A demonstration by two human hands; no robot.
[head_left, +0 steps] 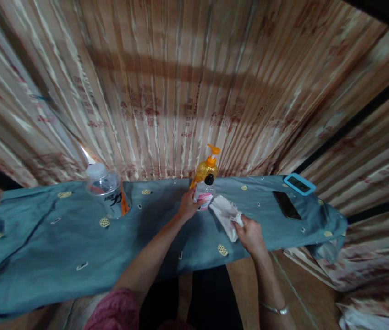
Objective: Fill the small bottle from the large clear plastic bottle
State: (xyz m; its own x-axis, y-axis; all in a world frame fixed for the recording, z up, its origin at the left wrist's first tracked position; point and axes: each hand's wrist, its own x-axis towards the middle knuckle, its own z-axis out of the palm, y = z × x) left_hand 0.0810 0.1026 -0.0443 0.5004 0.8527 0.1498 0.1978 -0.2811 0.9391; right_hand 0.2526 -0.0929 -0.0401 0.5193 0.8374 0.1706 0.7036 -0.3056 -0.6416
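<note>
A room in a home: long striped curtains (187, 91) behind a table under blue cloth (60, 238), with soap bottle (206, 169) and phones (287, 205) on it.

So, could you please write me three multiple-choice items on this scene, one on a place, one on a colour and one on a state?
1. Where does the yellow pump bottle stand?
A. directly behind the small clear bottle
B. beside the phones
C. on the floor

2. What colour is the cloth over the table?
A. red
B. blue-grey
C. white

3. What is the right hand doing?
A. resting flat and empty
B. pressing the pump
C. gripping a white rag

Answers:
1 A: it rises just behind the small clear bottle that the left hand holds.
2 B: the patterned cloth is blue-grey throughout.
3 C: its fingers close on the white rag.
</note>
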